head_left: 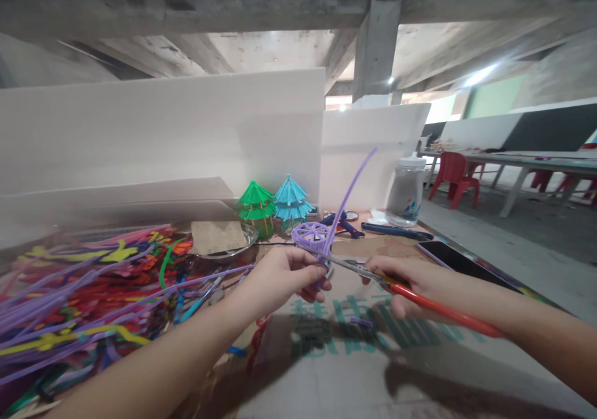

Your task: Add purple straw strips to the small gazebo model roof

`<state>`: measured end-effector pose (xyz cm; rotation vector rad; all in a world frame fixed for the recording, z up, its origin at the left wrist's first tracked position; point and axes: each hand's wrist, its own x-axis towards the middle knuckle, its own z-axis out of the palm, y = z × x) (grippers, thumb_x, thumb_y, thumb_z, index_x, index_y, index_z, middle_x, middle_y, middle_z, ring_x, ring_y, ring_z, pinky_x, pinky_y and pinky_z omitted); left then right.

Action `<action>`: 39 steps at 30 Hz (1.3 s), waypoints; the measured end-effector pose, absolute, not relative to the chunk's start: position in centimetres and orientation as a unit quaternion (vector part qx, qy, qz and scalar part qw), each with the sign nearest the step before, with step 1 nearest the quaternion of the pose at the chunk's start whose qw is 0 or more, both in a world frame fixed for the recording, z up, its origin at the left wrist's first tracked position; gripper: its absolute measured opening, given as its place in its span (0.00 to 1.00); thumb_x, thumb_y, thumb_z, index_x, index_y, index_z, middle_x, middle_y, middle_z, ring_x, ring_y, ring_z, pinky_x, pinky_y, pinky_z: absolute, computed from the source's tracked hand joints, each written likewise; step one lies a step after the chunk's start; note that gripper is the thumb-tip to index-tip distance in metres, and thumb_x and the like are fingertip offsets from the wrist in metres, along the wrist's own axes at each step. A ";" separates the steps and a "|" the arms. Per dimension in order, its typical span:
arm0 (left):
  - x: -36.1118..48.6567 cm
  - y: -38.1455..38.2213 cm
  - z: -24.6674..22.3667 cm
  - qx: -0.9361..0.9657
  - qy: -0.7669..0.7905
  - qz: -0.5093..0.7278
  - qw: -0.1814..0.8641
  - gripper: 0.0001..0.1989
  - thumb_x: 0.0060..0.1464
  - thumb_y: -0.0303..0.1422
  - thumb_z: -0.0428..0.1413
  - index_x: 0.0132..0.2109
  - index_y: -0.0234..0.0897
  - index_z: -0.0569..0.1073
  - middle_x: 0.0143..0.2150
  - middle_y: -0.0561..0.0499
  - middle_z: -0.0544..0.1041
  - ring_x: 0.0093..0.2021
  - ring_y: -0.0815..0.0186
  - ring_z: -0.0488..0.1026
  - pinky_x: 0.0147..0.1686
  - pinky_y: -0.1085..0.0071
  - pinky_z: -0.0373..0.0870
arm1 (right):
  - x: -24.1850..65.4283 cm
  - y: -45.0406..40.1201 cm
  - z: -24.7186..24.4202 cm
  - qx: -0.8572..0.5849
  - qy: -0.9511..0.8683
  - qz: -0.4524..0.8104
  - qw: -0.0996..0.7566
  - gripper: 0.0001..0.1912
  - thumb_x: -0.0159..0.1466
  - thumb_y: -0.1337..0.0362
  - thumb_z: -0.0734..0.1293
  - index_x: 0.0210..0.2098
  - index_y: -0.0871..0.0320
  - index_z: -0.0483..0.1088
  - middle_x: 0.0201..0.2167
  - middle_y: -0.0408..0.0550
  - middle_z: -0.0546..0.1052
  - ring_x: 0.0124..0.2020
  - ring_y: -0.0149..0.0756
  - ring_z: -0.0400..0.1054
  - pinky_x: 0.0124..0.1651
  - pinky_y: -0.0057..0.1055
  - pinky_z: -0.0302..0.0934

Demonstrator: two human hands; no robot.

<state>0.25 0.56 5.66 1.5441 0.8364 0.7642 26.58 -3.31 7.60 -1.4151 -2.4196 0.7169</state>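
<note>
My left hand (298, 273) pinches a purple wheel-shaped piece with spokes (311, 235), which looks made of pipe cleaner. From it a loose purple pipe cleaner end (352, 190) sticks up to the right. My right hand (405, 279) is closed around long-nosed pliers (436, 307) with red-orange handles. Their metal tip reaches the purple piece beside my left fingers; whether the jaws grip it I cannot tell. Behind stand a green (255, 202) and a blue (291, 198) small tiered-roof model.
Many coloured pipe cleaners (93, 288) are heaped at left, near a metal dish (252, 237) with cardboard on it. Behind my hands lies a blue glue gun (344, 223). A water bottle (405, 192) and a phone (459, 263) are at right. White boards (163, 139) stand behind.
</note>
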 end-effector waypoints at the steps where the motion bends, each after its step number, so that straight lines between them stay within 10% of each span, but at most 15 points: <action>1: 0.3 0.6 5.7 0.661 0.358 0.324 0.575 0.10 0.52 0.36 0.61 0.34 0.31 0.77 0.32 0.47 0.81 0.26 0.69 0.78 0.28 0.76 0.73 | 26.6 -3.2 7.5 -0.488 -0.828 0.243 0.133 0.20 0.60 0.46 0.66 0.45 0.51 0.67 0.35 0.43 0.74 0.32 0.36 0.64 0.32 0.28 0.55; 25: -0.1 1.9 5.1 0.673 0.376 0.277 0.574 0.16 0.49 0.43 0.63 0.36 0.32 0.76 0.32 0.47 0.81 0.26 0.69 0.77 0.27 0.75 0.73 | 26.2 -2.6 5.6 -0.429 -0.862 0.229 0.142 0.20 0.66 0.45 0.60 0.42 0.56 0.68 0.38 0.49 0.74 0.35 0.37 0.67 0.35 0.29 0.60; 32: -0.7 1.1 6.5 0.714 0.379 0.261 0.528 0.15 0.51 0.43 0.62 0.31 0.33 0.76 0.32 0.48 0.81 0.27 0.69 0.76 0.29 0.73 0.73 | 25.4 -3.4 6.6 -0.511 -0.787 0.325 0.117 0.19 0.65 0.45 0.59 0.44 0.53 0.68 0.29 0.43 0.73 0.19 0.28 0.59 0.21 0.26 0.50; 39: -3.4 1.8 9.3 0.714 0.409 0.371 0.431 0.15 0.51 0.44 0.62 0.33 0.34 0.76 0.30 0.49 0.80 0.28 0.69 0.75 0.31 0.74 0.71 | 24.2 -3.4 5.2 -0.497 -0.829 0.248 0.066 0.17 0.58 0.53 0.69 0.45 0.50 0.72 0.38 0.46 0.79 0.39 0.42 0.72 0.37 0.31 0.61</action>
